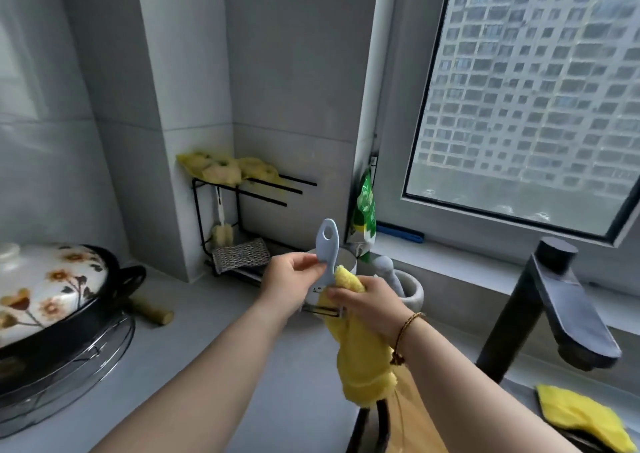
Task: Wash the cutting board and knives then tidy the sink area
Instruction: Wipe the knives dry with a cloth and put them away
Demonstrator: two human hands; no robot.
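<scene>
My left hand pinches the handle of a pale blue peeler, held upright above the counter with its metal blade end pointing down. My right hand grips a yellow cloth wrapped around the peeler's lower part; the cloth hangs down below my wrist. A round metal container stands right behind the peeler, mostly hidden by my hands. No cutting board or knife is in view.
A black faucet stands at the right, with a yellow sponge cloth near the sink edge. A floral-lidded pot sits on a wire rack at left. A black rack with yellow cloths, a brush and scrubber fills the corner. A stone mortar sits by the window sill.
</scene>
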